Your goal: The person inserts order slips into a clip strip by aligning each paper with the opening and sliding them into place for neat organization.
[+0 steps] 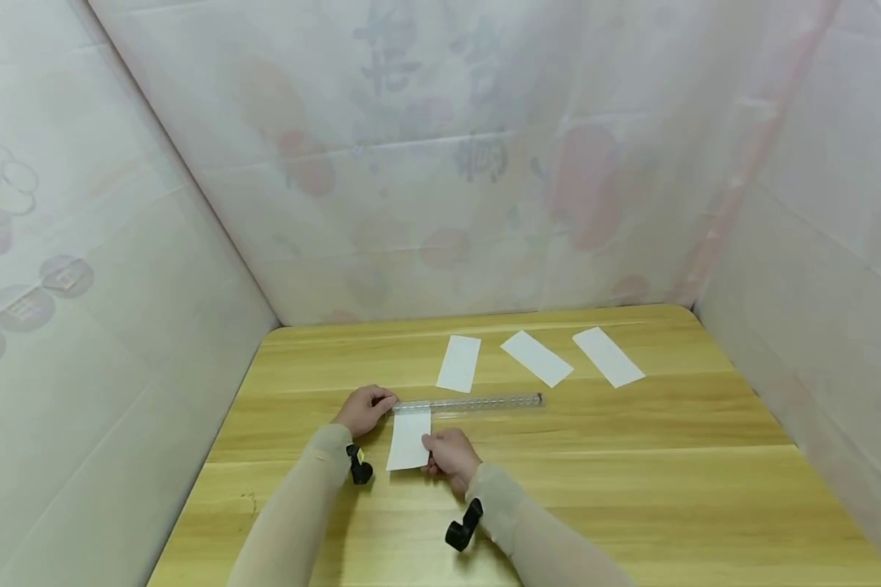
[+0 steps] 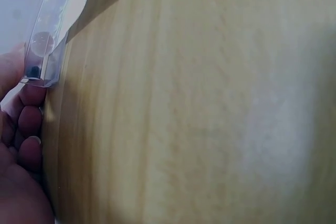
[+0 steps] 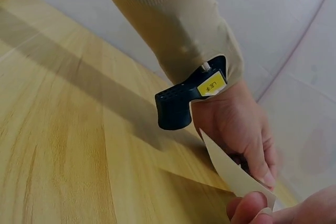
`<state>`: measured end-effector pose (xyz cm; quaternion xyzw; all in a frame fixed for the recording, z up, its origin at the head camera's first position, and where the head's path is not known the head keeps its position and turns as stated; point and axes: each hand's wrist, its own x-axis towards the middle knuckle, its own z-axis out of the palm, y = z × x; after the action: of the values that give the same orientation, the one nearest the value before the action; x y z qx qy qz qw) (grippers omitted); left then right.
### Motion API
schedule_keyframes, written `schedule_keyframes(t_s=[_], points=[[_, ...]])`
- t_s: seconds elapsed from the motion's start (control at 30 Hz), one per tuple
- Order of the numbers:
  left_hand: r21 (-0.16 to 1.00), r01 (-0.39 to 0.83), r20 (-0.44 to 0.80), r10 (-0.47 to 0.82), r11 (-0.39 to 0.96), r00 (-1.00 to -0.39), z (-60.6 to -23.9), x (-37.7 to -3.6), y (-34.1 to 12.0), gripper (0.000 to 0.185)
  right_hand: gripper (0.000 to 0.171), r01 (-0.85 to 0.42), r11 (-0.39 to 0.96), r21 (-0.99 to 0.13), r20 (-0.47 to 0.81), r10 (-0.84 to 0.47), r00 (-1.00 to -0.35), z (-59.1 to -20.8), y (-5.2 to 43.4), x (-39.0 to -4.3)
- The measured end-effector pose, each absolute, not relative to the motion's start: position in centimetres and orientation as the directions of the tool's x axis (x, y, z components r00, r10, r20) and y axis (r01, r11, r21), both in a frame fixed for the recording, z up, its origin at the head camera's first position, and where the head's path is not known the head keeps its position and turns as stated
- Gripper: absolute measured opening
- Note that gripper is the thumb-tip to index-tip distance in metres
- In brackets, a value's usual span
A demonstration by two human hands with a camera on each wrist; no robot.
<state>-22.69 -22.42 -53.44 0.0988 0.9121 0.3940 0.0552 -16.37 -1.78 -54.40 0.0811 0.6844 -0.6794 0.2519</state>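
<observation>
A clear plastic ruler [image 1: 467, 403] lies across the wooden table [image 1: 631, 456]. My left hand [image 1: 368, 408] grips the ruler's left end. In the left wrist view that ruler end [image 2: 44, 51] sits against my curled fingers [image 2: 27, 121]. A white paper strip [image 1: 409, 441] lies just in front of the ruler, with its far end at the ruler's edge. My right hand [image 1: 448, 456] pinches the strip's right edge. In the right wrist view the paper strip [image 3: 234, 173] is lifted at one corner between my right fingertips [image 3: 251, 207], with the left hand [image 3: 237, 124] behind it.
Three more white paper strips [image 1: 459, 363] [image 1: 537, 358] [image 1: 608, 356] lie in a row near the table's back edge. Pale sheeted walls [image 1: 426, 163] close in the table at the back and both sides. Black wrist cameras [image 1: 359, 466] [image 1: 463, 526] sit on both forearms.
</observation>
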Motion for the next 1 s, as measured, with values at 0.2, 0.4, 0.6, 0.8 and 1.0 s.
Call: schedule_keyframes(t_s=[0.2,0.4,0.6,0.8,1.0], points=[[0.736,0.123,-0.029,0.212,0.666,-0.977,-53.7,-22.8,-22.1,0.018,0.025,0.461,0.037,-0.887,-0.456,-0.233,-0.859,-54.2,-1.5,-16.2],[0.736,0.102,-0.041,0.195,0.669,-0.98,-53.7,-23.0,-22.0,0.017,0.026,0.457,0.012,-0.89,-0.448,-0.222,-0.866,-54.1,-1.5,-16.2],[0.744,0.068,-0.067,0.176,0.665,-0.982,-53.1,-22.5,-22.0,0.018,0.031,0.467,0.003,-0.884,-0.454,-0.239,-0.859,-53.8,-1.7,-16.2],[0.738,0.079,-0.062,0.183,0.67,-0.981,-52.9,-22.4,-21.7,0.018,0.029,0.452,0.014,-0.892,-0.445,-0.203,-0.872,-54.0,-1.8,-16.1],[0.74,0.073,-0.064,0.179,0.668,-0.982,-52.7,-22.4,-21.6,0.018,0.024,0.443,0.024,-0.896,-0.44,-0.185,-0.879,-53.8,-1.7,-16.1]])
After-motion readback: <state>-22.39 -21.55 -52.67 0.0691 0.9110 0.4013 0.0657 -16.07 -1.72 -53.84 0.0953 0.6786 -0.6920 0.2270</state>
